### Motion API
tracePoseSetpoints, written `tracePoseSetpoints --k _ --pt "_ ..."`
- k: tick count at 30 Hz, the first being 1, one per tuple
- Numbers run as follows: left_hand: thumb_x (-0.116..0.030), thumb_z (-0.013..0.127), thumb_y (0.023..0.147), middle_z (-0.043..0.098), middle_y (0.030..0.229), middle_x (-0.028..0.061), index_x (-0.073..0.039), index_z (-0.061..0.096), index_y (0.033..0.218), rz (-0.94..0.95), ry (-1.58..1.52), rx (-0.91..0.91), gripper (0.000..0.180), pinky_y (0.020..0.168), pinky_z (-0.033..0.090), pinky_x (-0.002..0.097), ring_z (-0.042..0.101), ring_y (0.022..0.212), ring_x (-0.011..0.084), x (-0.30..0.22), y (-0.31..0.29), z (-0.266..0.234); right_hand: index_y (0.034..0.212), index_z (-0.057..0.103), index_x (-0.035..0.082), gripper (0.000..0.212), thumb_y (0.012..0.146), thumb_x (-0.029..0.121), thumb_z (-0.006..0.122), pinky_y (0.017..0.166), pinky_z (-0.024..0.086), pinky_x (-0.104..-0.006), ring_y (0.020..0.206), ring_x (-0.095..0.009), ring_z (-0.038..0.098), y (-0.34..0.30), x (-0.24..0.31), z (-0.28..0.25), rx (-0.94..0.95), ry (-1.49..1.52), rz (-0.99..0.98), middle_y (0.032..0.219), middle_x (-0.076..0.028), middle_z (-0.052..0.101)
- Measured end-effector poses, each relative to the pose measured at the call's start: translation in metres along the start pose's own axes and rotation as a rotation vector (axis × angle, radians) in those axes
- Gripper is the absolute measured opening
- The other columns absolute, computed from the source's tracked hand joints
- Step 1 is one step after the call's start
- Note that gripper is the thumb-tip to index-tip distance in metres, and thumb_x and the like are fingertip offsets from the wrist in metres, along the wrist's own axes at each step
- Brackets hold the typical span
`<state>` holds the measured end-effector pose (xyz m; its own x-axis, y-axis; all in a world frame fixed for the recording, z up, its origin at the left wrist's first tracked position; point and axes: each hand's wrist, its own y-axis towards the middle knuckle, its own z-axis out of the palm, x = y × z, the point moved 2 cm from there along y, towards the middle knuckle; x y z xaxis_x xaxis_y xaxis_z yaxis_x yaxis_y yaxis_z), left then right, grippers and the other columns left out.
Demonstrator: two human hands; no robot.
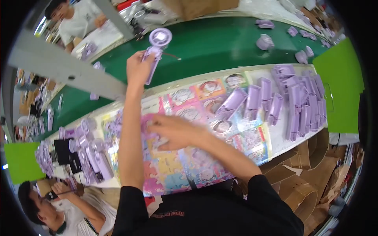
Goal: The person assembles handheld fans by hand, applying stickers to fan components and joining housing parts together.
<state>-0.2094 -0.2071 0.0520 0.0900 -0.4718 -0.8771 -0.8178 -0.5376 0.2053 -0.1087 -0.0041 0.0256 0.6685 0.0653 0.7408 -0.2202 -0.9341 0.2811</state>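
A long green surface runs across the far side, and on the near side of it stands a white bench, mostly covered by a bright patterned sheet. Purple shells crowd the right end of the bench; more purple parts are bunched at the left.

The right hand is over the sheet, blurred, its fingers loosely spread and apparently empty; whether it touches the sheet I can't tell. The left hand reaches farther out, closed round the handle of a purple ring-headed piece above the green surface's near edge. The piece's long axis runs near to far — ring end far and slightly right, handle end near — so it lies beyond the right hand, slightly left. From its right side pokes a thin wire.
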Motion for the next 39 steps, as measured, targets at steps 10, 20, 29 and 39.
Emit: tracePoseSetpoints --k 10,20,29,39 --pt "-0.040 0.076 0.081 0.060 0.123 0.0279 -0.002 0.062 0.124 -0.173 0.637 -0.288 0.059 0.098 0.047 0.0495 0.058 0.115 0.0439 0.085 0.063 0.031 0.109 0.060 -0.001 0.040 0.075 0.015 0.072 0.080 0.054 -0.0493 0.097 -0.039 0.063 0.012 -0.034 0.016 -0.221 0.144 0.023 0.109 -0.020 0.055" --pt "-0.010 0.068 0.085 0.065 0.104 0.0112 -0.009 0.055 0.133 0.988 0.355 0.105 0.050 0.096 0.044 0.0445 0.059 0.107 0.0316 -0.120 0.059 0.162 0.101 0.065 -0.005 0.028 0.077 0.009 0.063 0.083 0.053 -0.0467 0.095 -0.038 0.063 0.017 -0.034 0.015 -0.356 0.251 0.040 0.106 -0.022 0.056" --pt "-0.023 0.069 0.091 0.052 0.137 0.0137 -0.015 0.058 0.131 0.888 0.457 0.707 0.042 0.099 0.050 0.0492 0.049 0.124 0.0390 -0.142 0.034 0.377 0.138 0.053 0.003 0.049 0.094 0.022 0.059 0.113 0.037 -0.0462 0.136 -0.037 0.045 0.026 -0.044 0.027 -0.161 0.342 -0.094 0.144 -0.023 0.049" --pt "-0.020 0.070 0.088 0.061 0.122 0.0099 -0.014 0.063 0.119 0.796 0.568 0.786 0.032 0.092 0.052 0.0474 0.057 0.113 0.0358 -0.151 0.036 0.313 0.131 0.058 0.000 0.043 0.091 0.016 0.057 0.109 0.040 -0.0468 0.132 -0.038 0.048 0.025 -0.046 0.042 -0.276 0.377 -0.071 0.140 -0.022 0.055"
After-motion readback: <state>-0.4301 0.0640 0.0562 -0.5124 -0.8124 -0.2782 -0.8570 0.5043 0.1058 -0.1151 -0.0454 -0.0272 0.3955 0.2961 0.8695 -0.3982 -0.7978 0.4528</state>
